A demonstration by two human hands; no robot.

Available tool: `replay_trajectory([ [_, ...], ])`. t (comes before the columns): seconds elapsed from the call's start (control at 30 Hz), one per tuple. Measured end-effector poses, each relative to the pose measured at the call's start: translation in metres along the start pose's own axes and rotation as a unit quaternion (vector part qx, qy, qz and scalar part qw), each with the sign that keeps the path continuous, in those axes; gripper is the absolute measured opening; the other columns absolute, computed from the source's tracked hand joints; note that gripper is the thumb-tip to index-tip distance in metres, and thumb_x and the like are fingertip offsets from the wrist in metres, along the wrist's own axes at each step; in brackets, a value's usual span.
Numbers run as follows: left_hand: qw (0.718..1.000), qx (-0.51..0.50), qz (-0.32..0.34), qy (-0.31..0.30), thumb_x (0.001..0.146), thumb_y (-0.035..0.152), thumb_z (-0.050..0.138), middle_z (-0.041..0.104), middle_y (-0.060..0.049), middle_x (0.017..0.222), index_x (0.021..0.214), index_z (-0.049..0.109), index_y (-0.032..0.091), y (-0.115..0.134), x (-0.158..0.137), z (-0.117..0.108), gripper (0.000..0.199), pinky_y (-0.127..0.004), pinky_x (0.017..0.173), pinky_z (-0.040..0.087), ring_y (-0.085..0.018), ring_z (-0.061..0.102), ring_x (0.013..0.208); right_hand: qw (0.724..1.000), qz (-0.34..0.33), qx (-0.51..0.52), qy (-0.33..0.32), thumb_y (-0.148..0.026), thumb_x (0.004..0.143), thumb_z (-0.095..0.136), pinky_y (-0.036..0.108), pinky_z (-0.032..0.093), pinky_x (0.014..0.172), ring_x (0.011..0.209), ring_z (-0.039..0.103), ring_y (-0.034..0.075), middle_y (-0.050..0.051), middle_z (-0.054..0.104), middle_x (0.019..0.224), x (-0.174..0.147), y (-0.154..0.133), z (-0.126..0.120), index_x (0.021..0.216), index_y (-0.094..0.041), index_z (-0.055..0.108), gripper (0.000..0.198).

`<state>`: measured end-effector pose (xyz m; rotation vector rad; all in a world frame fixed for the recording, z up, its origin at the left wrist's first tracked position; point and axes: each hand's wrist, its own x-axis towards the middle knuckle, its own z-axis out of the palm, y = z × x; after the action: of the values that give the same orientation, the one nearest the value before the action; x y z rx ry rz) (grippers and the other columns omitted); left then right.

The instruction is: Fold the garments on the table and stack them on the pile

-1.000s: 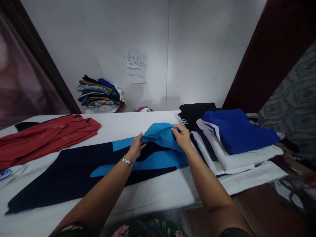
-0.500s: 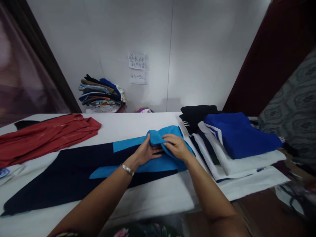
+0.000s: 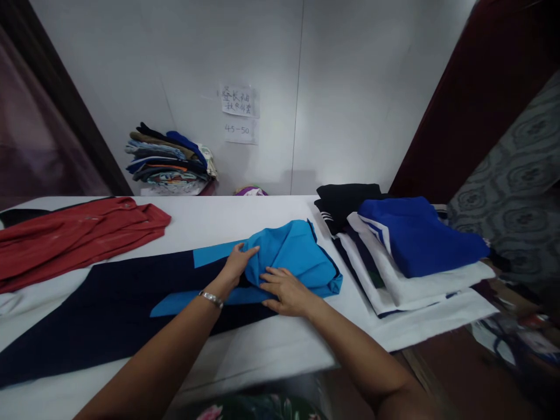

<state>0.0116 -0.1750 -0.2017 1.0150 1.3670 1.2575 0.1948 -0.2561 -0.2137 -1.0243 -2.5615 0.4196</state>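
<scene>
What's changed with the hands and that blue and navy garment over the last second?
The light-blue end of the garment, lifted between both hands a second ago, now lies folded back on the navy part. The right hand came toward the body and lies flat on the fold's near edge; the left hand presses its left side. The red garment and the folded stack stayed put.

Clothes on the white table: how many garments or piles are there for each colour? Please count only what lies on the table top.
Navy and light blue garment, under both hands: 1
Red garment: 1
Black folded garment: 1
Royal blue folded garment: 1
White folded pieces: at least 2, edges overlap
Total: at least 6
</scene>
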Motion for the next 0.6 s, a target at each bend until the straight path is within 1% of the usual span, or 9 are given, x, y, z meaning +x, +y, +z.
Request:
replay_trajectory([
  [0.13,0.994,0.094,0.063,0.012,0.079,0.038,0.064,0.075,-0.009,0.097,0.096,0.067,0.019,0.016,0.015,-0.004,0.026,-0.037,0.083,0.054,-0.026,0.069,0.094,0.996,-0.002,0.002,0.084,-0.043,0.093,0.059,0.053,0.027,0.12,0.147,0.035,0.028,0.011,0.049,0.151,-0.001,-0.002,-0.013,0.137,-0.021,0.058,0.049],
  [0.2,0.986,0.148,0.074,0.031,0.076,0.036,0.064,0.075,-0.01,0.094,0.087,0.067,0.02,0.018,0.021,-0.014,0.02,-0.041,0.089,0.052,-0.031,0.067,0.102,0.989,0.048,-0.032,0.134,-0.046,0.097,0.051,0.054,0.019,0.123,0.15,0.028,0.028,0.012,0.044,0.155,-0.004,0.001,-0.018,0.14,-0.022,0.054,0.05],
  [0.23,0.98,0.18,0.074,0.04,0.073,0.034,0.067,0.075,-0.011,0.093,0.082,0.067,0.02,0.016,0.022,-0.021,0.016,-0.044,0.092,0.05,-0.034,0.065,0.107,0.986,0.087,-0.049,0.136,-0.047,0.098,0.048,0.056,0.017,0.123,0.151,0.026,0.03,0.012,0.042,0.156,-0.006,0.004,-0.018,0.142,-0.022,0.053,0.051],
  [0.3,0.969,0.233,0.067,0.055,0.067,0.028,0.07,0.074,-0.014,0.096,0.075,0.065,0.021,0.01,0.022,-0.033,0.012,-0.051,0.101,0.044,-0.041,0.059,0.117,0.982,0.156,-0.068,0.079,-0.049,0.098,0.048,0.06,0.017,0.121,0.15,0.026,0.034,0.015,0.041,0.156,-0.01,0.01,-0.013,0.143,-0.02,0.052,0.054],
  [0.37,0.951,0.294,0.076,0.063,0.068,0.026,0.068,0.073,-0.016,0.108,0.08,0.067,0.021,0.003,0.019,-0.041,0.013,-0.055,0.106,0.038,-0.043,0.055,0.123,0.981,0.183,-0.068,-0.008,-0.049,0.096,0.052,0.06,0.02,0.121,0.148,0.029,0.037,0.018,0.041,0.155,-0.014,0.015,-0.006,0.144,-0.018,0.051,0.057],
  [0.4,0.933,0.34,0.098,0.064,0.071,0.027,0.065,0.07,-0.018,0.116,0.088,0.068,0.02,0.002,0.018,-0.042,0.019,-0.057,0.107,0.037,-0.043,0.054,0.124,0.98,0.182,-0.067,-0.039,-0.049,0.096,0.054,0.059,0.02,0.121,0.148,0.03,0.037,0.019,0.042,0.155,-0.015,0.017,-0.003,0.144,-0.017,0.051,0.058],
  [0.47,0.879,0.439,0.176,0.062,0.078,0.027,0.056,0.062,-0.02,0.132,0.111,0.066,0.017,0.003,0.016,-0.041,0.035,-0.057,0.109,0.036,-0.041,0.052,0.128,0.981,0.173,-0.06,-0.058,-0.049,0.096,0.054,0.059,0.021,0.121,0.147,0.033,0.035,0.018,0.044,0.154,-0.016,0.017,-0.003,0.142,-0.019,0.053,0.055],
  [0.53,0.821,0.5,0.271,0.052,0.085,0.029,0.05,0.054,-0.021,0.143,0.128,0.058,0.015,0.01,0.018,-0.035,0.047,-0.054,0.112,0.035,-0.038,0.048,0.133,0.985,0.16,-0.05,-0.034,-0.049,0.097,0.05,0.058,0.023,0.12,0.146,0.036,0.033,0.015,0.047,0.152,-0.011,0.013,-0.01,0.14,-0.021,0.055,0.051],
  [0.6,0.793,0.507,0.336,0.026,0.089,0.034,0.048,0.05,-0.019,0.149,0.135,0.054,0.015,0.018,0.022,-0.025,0.049,-0.05,0.115,0.032,-0.034,0.044,0.139,0.988,0.148,-0.048,0.014,-0.048,0.099,0.047,0.056,0.023,0.121,0.147,0.033,0.031,0.013,0.046,0.154,-0.001,0.009,-0.022,0.141,-0.022,0.054,0.05],
])
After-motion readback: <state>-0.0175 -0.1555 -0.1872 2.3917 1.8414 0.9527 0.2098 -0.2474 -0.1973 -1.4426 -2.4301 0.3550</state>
